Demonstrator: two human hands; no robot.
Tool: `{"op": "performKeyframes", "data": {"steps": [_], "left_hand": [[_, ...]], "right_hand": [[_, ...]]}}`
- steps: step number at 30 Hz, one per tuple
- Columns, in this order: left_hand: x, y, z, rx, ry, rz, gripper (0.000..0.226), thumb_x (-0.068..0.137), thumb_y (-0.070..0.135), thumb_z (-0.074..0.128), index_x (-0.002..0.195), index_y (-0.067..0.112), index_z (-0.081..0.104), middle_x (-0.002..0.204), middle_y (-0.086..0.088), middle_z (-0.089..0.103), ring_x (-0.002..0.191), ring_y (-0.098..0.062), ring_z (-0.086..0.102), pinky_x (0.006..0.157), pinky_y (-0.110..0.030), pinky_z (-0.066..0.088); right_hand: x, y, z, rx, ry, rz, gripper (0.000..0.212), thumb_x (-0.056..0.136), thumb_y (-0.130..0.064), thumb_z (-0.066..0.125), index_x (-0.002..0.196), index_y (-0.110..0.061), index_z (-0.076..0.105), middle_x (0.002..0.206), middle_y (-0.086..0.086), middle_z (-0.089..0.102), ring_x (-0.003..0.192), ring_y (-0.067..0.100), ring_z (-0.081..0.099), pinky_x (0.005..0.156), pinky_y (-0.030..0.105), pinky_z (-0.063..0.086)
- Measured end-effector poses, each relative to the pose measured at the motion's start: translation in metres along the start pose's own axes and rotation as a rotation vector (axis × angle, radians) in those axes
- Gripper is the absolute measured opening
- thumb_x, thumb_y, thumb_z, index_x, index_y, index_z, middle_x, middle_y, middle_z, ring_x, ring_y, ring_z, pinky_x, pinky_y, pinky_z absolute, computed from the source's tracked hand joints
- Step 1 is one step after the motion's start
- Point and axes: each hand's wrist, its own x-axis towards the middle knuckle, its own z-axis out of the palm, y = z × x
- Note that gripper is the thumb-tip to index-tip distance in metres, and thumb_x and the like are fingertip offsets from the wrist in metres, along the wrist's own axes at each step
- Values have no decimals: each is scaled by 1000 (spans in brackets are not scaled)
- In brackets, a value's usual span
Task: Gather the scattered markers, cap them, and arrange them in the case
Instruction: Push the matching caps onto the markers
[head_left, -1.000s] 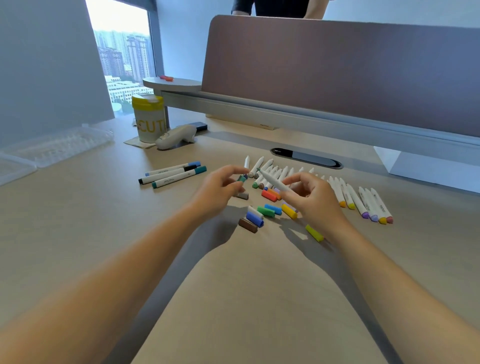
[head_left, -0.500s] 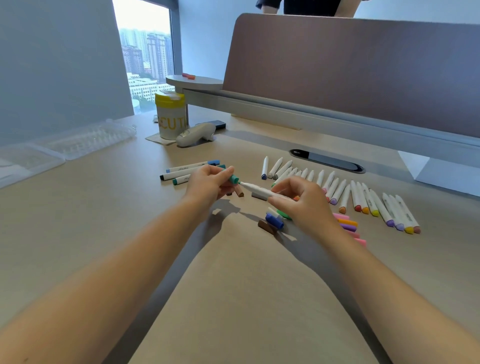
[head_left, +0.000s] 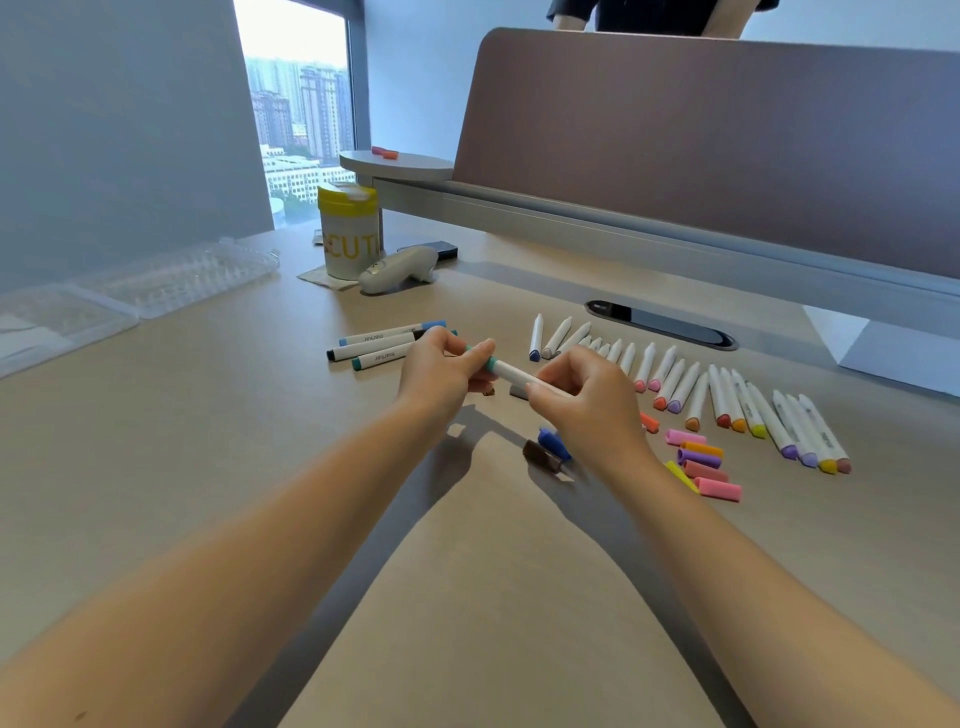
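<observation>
Both hands are up over the surface (head_left: 218, 467), sharing one white marker (head_left: 514, 373). The left hand (head_left: 441, 371) has its fingers curled round the teal cap (head_left: 487, 361) at the marker's left end, thumb on top. The right hand (head_left: 587, 400) pinches the white barrel, fingers curled over it. The cap sits against the barrel; whether it is fully seated cannot be told.

Behind the left hand, three capped markers (head_left: 382, 345) lie side by side, with blue, black and teal ends. To the right, a long row of uncapped markers (head_left: 696, 392) fans across the surface, coloured ends toward the person. Loose caps lie just in front of that row: a cluster of pink, orange, purple and yellow caps (head_left: 701, 465) to the right of the wrist, a blue cap (head_left: 553, 444) and a brown cap (head_left: 540, 456) touching each other just below the right hand.

Far left, the clear plastic case (head_left: 156, 280) lies open, well apart from the markers. A yellow-lidded canister (head_left: 348, 234) stands at the back, with a white handheld device (head_left: 400, 267) just beside it.
</observation>
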Motion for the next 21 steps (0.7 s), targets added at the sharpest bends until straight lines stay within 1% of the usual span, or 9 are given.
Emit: {"op": "performKeyframes", "data": {"steps": [1,3,9,11,13,16,18,20,21], "left_hand": [[0,-1,0,-3,2,3,18,90,13,55,77,11,43,73,-7,57,61,-13,60,49,-11,51],[1,-2,-1,-13,5,5,17,90,12,54,78,11,43,72,-7,57,60,-13,59,47,-11,51],[2,-5,-2,-16,-4,-11,14,90,14,54,82,12,42,76,-10,58,61,-13,59,50,-13,52],[1,-4,-1,-18,-41,-41,17,89,16,56,95,11,41,79,-10,60,64,-14,60,61,-20,52],[0,-2,0,-19,-80,-67,30,87,17,59,108,12,37,77,-6,62,64,-14,59,66,-23,48],[5,0,-2,-34,-99,-100,43,88,13,58,124,13,35,78,-5,61,62,-13,59,64,-22,48],[13,-1,-6,-14,-101,-109,48,90,9,55,133,12,34,91,-11,61,64,-14,57,63,-23,48],[23,-2,-11,57,-87,-102,55,91,6,50,140,19,31,117,-16,55,73,-15,56,66,-25,49],[28,-3,-13,100,-83,-87,56,92,6,47,142,21,30,126,-16,50,79,-15,55,67,-25,49]], "right_hand": [[0,-1,1,-3,-4,-1,9,86,-14,59,80,-13,53,65,-6,48,62,8,47,55,18,39],[1,-2,2,-16,-10,-6,8,86,-15,59,81,-13,53,65,-7,48,60,7,46,53,15,35],[5,-1,7,-41,-10,0,9,86,-15,60,80,-13,53,67,-5,50,61,7,47,54,14,37],[6,-2,8,-47,-16,-15,7,86,-15,59,82,-12,53,71,-1,52,63,10,48,56,19,39],[8,-3,10,-32,-36,-28,5,87,-14,57,85,-11,54,76,4,54,69,16,51,61,26,42],[9,-4,12,31,-108,-27,11,91,-19,53,96,-11,57,81,-1,54,74,10,51,65,20,42],[12,-1,10,59,-128,4,21,93,-21,49,104,-8,61,86,-4,56,81,8,52,69,16,42],[18,6,7,49,-109,41,27,94,-21,46,113,-8,59,98,-2,58,89,8,51,69,9,43],[24,11,6,27,-92,56,29,94,-20,46,118,-8,57,105,1,59,93,8,51,72,9,43]]}}
